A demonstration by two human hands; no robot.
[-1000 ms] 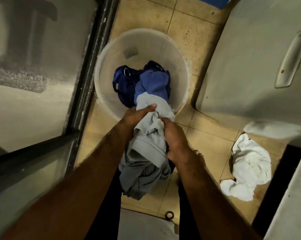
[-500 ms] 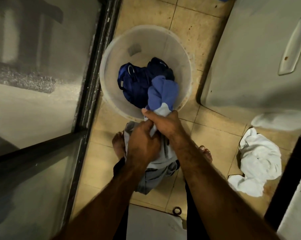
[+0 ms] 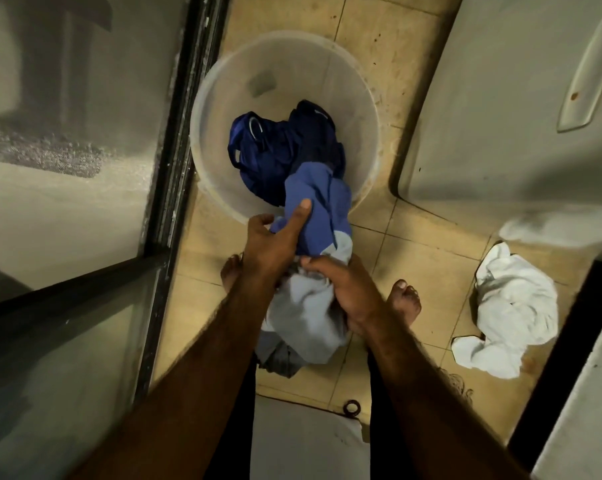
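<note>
Head camera, looking straight down: I am watching both forearms reaching in from six o'clock toward the middle of the view. The left hand (image 3: 271, 247) is gripping the blue upper part of a blue-and-grey garment (image 3: 306, 317), thumb lying straight along the fabric toward twelve o'clock, other fingers curling round the bunch. The right hand (image 3: 348, 292), touching it at four o'clock, is clenching the grey part, knuckles up. The garment is hanging from the near rim of the translucent bucket (image 3: 292, 74) down between bare feet (image 3: 405, 299), its blue end lying against dark blue clothes (image 3: 275, 150) inside. A white cloth (image 3: 510, 306) is lying on the tiled floor (image 3: 413, 254) at three o'clock.
</note>
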